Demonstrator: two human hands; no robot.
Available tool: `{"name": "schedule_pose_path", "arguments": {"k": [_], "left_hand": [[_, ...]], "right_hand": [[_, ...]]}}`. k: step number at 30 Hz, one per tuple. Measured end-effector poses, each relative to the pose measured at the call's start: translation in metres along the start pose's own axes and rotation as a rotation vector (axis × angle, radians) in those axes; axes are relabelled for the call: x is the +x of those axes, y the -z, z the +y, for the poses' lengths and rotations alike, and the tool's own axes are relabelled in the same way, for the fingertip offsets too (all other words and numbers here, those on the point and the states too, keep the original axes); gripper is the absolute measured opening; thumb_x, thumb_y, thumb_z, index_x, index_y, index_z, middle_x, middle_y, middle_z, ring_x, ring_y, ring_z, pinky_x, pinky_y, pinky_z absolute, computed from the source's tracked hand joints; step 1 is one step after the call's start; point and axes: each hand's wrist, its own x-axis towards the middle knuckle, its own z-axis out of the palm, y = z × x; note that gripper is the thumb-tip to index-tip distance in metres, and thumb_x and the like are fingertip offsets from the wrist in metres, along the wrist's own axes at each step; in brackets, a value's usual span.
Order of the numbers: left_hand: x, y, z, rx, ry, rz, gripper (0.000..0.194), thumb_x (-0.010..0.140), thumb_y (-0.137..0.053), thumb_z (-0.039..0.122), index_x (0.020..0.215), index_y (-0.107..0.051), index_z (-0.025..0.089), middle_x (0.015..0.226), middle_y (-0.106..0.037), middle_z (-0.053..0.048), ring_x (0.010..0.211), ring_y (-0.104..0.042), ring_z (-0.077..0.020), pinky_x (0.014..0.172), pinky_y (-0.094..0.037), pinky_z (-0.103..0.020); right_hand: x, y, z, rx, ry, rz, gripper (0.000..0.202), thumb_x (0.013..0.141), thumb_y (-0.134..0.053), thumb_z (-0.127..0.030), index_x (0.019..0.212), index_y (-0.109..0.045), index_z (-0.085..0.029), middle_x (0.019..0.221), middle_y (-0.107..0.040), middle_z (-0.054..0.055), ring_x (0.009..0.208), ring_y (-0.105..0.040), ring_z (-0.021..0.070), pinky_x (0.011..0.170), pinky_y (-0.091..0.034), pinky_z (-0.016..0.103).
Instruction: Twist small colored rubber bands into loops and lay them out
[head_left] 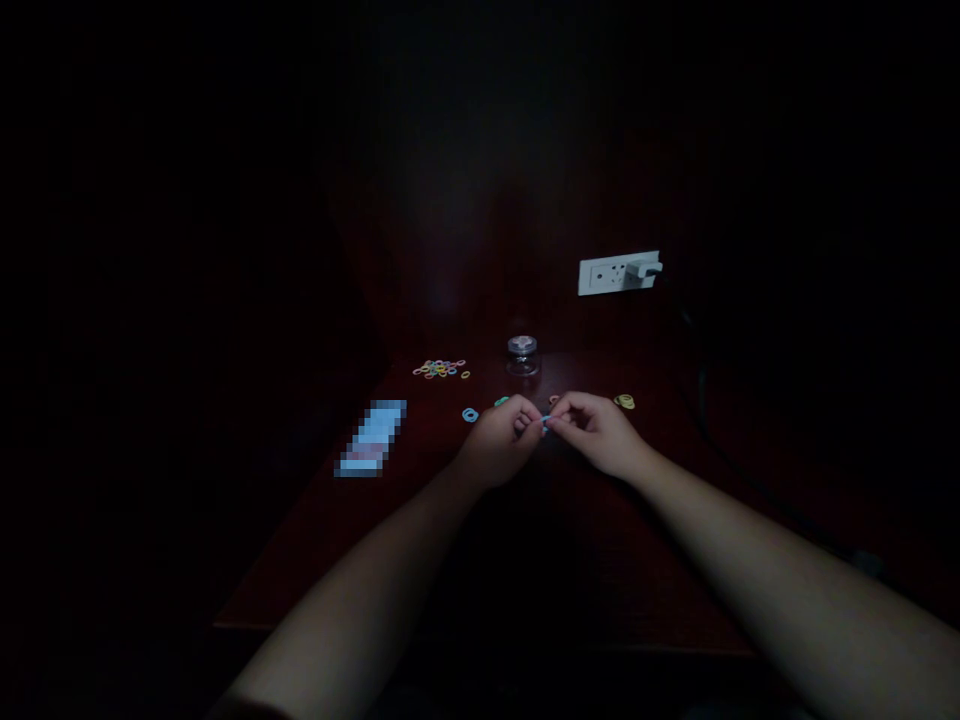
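Pinched between the fingertips of both hands is a small blue elastic band [547, 421], held just above the dark red table. My left hand [504, 440] is closed on its left side, and my right hand [598, 432] is closed on its right side. Blue bands [470, 414] lie left of my left hand. Green bands [502, 402] show partly behind that hand. A pinkish band [554, 400] peeks out behind my right fingers. Yellow bands [624, 401] lie stacked beyond my right hand.
A mixed pile of coloured bands [441, 369] lies at the back left. Near it stands a small clear lidded jar [523, 358]. A blurred-out bright rectangle [373, 438] lies at left. On the back wall, a socket [618, 273] holds a plug; a dark cable [703, 400] runs down at right.
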Motion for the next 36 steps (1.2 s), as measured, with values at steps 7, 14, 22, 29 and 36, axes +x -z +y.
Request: {"name": "schedule_pose_path", "arguments": {"k": [7,14,22,29,36], "left_hand": [[-0.002,-0.007,0.005,-0.037,-0.029,0.057,0.009,0.084,-0.053,0.026,0.082,-0.055,0.017,0.075,-0.064,-0.001,0.065,-0.057,-0.0095,0.06,-0.045,-0.02],[-0.001,-0.004,0.004,-0.027,-0.065,0.069,0.014,0.085,-0.054,0.029,0.086,-0.058,0.016,0.083,-0.066,-0.002,0.067,-0.058,-0.0093,0.058,-0.044,-0.019],[0.001,-0.003,0.0,-0.048,-0.054,0.092,0.012,0.082,-0.057,0.027,0.083,-0.06,0.015,0.077,-0.065,-0.002,0.065,-0.058,-0.0089,0.056,-0.044,-0.018],[0.001,0.0,-0.003,-0.036,-0.068,0.115,0.012,0.081,-0.056,0.025,0.084,-0.058,0.014,0.076,-0.063,-0.002,0.064,-0.055,-0.0088,0.054,-0.042,-0.018],[0.0,0.004,0.0,0.057,-0.113,0.032,0.007,0.08,-0.052,0.02,0.074,-0.053,0.015,0.067,-0.054,0.002,0.059,-0.048,-0.008,0.055,-0.038,-0.019]], "right_hand": [[-0.003,-0.004,-0.004,0.046,0.006,0.09,0.016,0.079,-0.061,-0.032,0.075,-0.051,-0.02,0.059,-0.048,-0.003,0.054,-0.043,0.0111,0.054,-0.038,0.025],[-0.003,-0.005,-0.001,-0.033,0.077,0.118,0.013,0.082,-0.057,-0.027,0.076,-0.048,-0.02,0.058,-0.041,-0.005,0.052,-0.039,0.0104,0.053,-0.037,0.025],[-0.002,-0.005,-0.002,-0.02,0.101,0.098,0.009,0.082,-0.059,-0.027,0.084,-0.055,-0.019,0.065,-0.05,-0.002,0.055,-0.045,0.0114,0.052,-0.037,0.025],[-0.001,-0.005,0.0,-0.085,0.104,0.068,0.014,0.081,-0.058,-0.029,0.077,-0.062,-0.016,0.063,-0.051,0.0,0.059,-0.049,0.0135,0.056,-0.04,0.027],[0.001,0.001,0.002,-0.179,0.11,0.132,0.013,0.083,-0.056,-0.027,0.078,-0.062,-0.017,0.075,-0.061,0.005,0.069,-0.056,0.0166,0.058,-0.041,0.027]]}}
